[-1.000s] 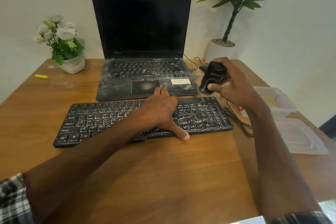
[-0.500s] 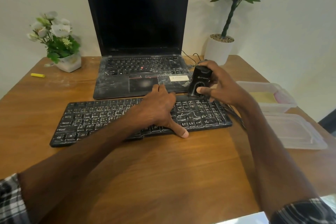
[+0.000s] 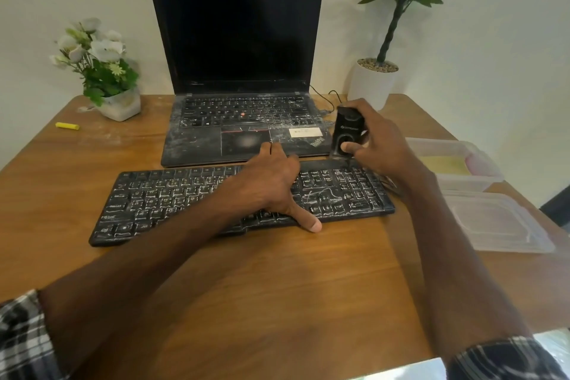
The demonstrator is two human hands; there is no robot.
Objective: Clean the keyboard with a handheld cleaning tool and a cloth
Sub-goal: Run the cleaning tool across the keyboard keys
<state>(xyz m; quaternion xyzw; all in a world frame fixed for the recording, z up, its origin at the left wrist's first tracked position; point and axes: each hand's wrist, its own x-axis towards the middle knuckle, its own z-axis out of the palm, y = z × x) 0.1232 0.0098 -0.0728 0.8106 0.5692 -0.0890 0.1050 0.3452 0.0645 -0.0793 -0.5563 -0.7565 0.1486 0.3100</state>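
**A:** What lies nearest, along the bottom edge?

**B:** Plaid sleeves (image 3: 21, 342) in both bottom corners, with bare forearms reaching up over a brown wooden table (image 3: 277, 287).

**A:** And the left hand?

**B:** The left hand (image 3: 271, 182) lies palm down on the black full-size keyboard (image 3: 160, 200), which is streaked with white dust and stretches across the centre of the frame. Its fingers are laid fairly straight over the keys toward the far edge. The thumb sticks out past the near edge, its tip on the wood. It grips nothing.

**A:** The right hand?

**B:** Right of centre, the right hand (image 3: 382, 148) is curled round a small black handheld cleaning tool (image 3: 347, 133). The tool is held upright, with the thumb on its front face. Its lower end is at the keyboard's far right corner; whether it touches, I cannot tell.

**A:** Any cloth?

**B:** At the right edge a clear plastic lid (image 3: 493, 222) lies flat. Behind it is a clear plastic tub (image 3: 456, 148) with something pale yellow and something pink inside. Whether either is cloth, I cannot tell.

**A:** Further back?

**B:** A dusty black laptop (image 3: 237, 40) stands open just behind the keyboard, its screen dark. A small yellow piece (image 3: 67, 125) lies at the left. White flowers in a white pot (image 3: 120, 105) stand upper left, and a green plant in a white pot (image 3: 371, 83) upper right.
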